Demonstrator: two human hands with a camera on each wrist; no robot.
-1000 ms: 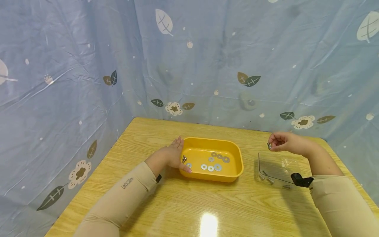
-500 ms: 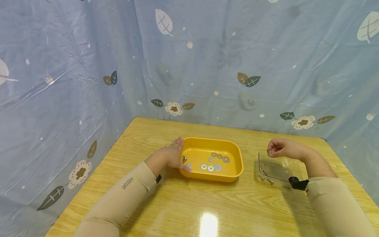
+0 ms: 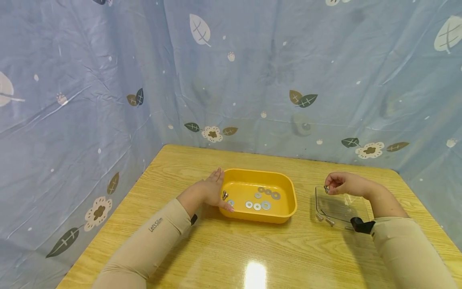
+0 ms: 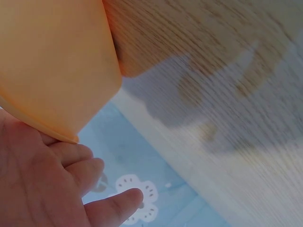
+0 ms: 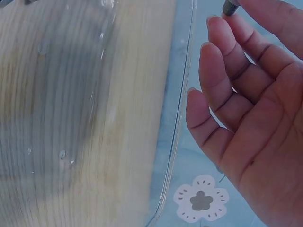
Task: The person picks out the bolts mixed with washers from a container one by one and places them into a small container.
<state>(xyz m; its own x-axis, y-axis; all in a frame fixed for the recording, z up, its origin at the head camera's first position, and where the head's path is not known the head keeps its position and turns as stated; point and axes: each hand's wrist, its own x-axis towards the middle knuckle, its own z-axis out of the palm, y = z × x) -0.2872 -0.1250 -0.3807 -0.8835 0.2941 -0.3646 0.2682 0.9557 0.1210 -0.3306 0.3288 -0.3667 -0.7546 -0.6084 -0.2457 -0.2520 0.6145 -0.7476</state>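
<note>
My left hand point(image 3: 210, 188) rests on the left end of a yellow plastic tray point(image 3: 258, 218), fingers at the back corner and thumb over the front rim. In the left wrist view its fingers point(image 4: 84, 172) lie loosely along the tray's outer rim. Inside the tray are several flat metal washers point(image 3: 265, 205) and, near my thumb, a few small bolts point(image 3: 225, 195). My right hand point(image 3: 346, 185) pinches a small metal bolt point(image 3: 326, 189) between thumb and forefinger, above a clear plastic box point(image 3: 343, 206). In the right wrist view only the bolt's end point(image 5: 230, 7) shows.
Small bolts point(image 3: 330, 221) lie at the clear box's front-left part. The box stands to the right of the tray on a wooden table point(image 3: 202, 249). A blue patterned curtain point(image 3: 252, 80) hangs behind and to the left of the table.
My right hand has moved down and slightly left with the bolt, coming lower over the clear box. The left hand and tray stay where they were.
</note>
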